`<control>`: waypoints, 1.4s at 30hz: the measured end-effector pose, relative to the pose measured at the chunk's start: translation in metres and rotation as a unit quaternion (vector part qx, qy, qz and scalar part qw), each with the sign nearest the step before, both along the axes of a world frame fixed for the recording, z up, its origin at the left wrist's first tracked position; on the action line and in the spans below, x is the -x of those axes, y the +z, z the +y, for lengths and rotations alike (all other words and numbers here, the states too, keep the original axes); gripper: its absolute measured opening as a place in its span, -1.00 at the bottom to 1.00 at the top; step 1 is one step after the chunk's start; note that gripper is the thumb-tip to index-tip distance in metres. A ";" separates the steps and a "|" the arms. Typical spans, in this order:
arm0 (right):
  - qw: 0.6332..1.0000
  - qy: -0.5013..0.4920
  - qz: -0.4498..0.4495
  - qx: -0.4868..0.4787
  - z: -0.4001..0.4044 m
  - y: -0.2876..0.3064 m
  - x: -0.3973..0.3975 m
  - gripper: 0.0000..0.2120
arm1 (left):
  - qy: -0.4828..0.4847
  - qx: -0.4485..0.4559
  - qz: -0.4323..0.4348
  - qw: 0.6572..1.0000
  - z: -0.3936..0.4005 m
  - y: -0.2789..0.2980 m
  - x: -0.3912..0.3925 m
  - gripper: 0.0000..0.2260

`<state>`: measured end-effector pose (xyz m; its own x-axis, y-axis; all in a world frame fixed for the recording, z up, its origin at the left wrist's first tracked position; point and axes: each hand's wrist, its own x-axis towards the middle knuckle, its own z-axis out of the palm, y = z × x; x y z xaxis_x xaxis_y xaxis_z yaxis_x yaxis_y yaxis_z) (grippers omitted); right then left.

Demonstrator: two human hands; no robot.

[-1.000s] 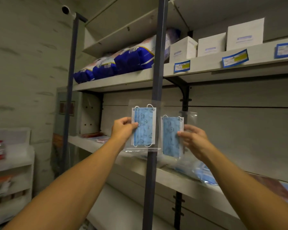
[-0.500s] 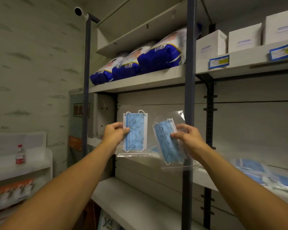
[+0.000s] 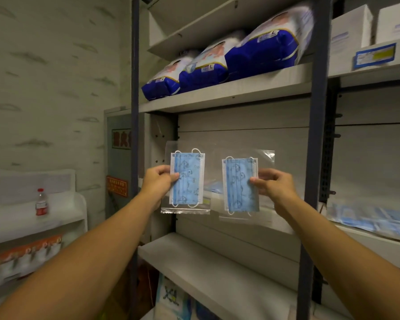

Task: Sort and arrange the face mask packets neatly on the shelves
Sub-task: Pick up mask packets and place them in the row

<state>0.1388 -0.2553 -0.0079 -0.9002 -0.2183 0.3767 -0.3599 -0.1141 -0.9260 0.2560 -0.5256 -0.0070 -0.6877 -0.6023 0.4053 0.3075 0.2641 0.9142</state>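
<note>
My left hand (image 3: 158, 181) pinches the left edge of a clear packet with a blue patterned face mask (image 3: 187, 179), held upright in front of the shelf bay. My right hand (image 3: 273, 184) pinches the right edge of a second clear mask packet (image 3: 240, 184), also upright, a little lower and to the right of the first. The two packets hang side by side without touching. Behind them runs the middle shelf (image 3: 280, 227). Further along that shelf on the right lies a loose heap of several blue mask packets (image 3: 370, 219).
Blue-and-white bulky packs (image 3: 217, 65) fill the upper shelf, with white boxes (image 3: 351, 26) to their right. Dark metal uprights (image 3: 314, 135) stand in front of the shelving. A bare lower shelf (image 3: 206, 269) lies below. A white side rack holds a red-capped bottle (image 3: 41, 202).
The view has swung left, so the uprights and shelves have shifted right. My right hand has turned its packet from tilted to upright and moved it apart from the left packet.
</note>
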 end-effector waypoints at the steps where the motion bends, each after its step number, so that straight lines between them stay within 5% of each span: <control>1: 1.000 -0.004 -0.002 0.004 -0.007 0.000 0.002 -0.78 | 0.001 0.001 -0.001 1.000 -0.006 0.000 0.003 -0.92; 42: 0.991 -0.130 0.032 -0.013 -0.167 0.048 0.229 -0.79 | -0.107 -0.008 0.033 0.994 -0.190 0.030 0.308 -0.89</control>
